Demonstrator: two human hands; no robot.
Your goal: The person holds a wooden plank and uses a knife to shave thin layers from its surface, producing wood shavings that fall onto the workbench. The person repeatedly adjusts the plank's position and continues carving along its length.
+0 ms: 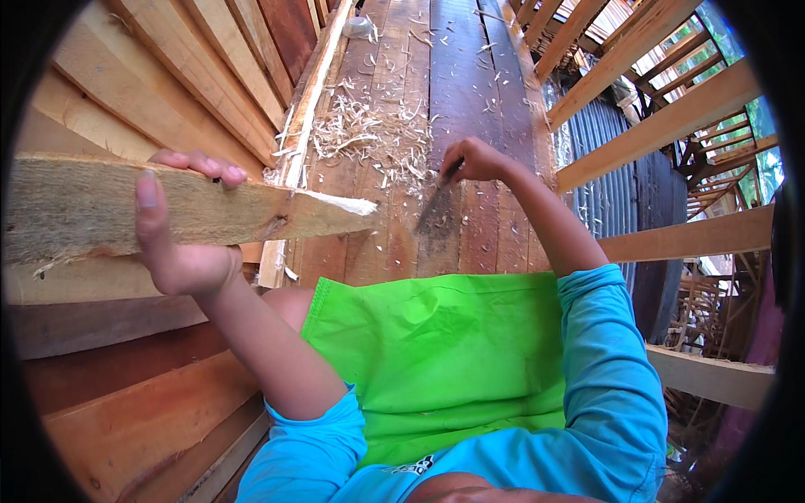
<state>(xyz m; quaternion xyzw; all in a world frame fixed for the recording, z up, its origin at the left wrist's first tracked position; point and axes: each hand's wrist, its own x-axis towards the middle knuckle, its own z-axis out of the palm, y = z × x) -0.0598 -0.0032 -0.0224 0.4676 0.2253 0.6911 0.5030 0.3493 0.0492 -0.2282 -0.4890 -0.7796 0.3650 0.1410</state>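
A long wooden board comes in from the left and tapers to a point, with a pale, freshly cut edge along its upper side. My left hand is closed round it from below, the thumb on the near face and the fingertips over the top edge. To the right of the point, my right hand grips the dark handle of a large knife. Its broad blade angles down to the left above the planks, apart from the board and smeared by motion.
Curled wood shavings lie over the plank floor. Upright boards line the left side. Wooden slats run along the right, with corrugated metal sheeting beyond them. A bright green cloth covers my lap.
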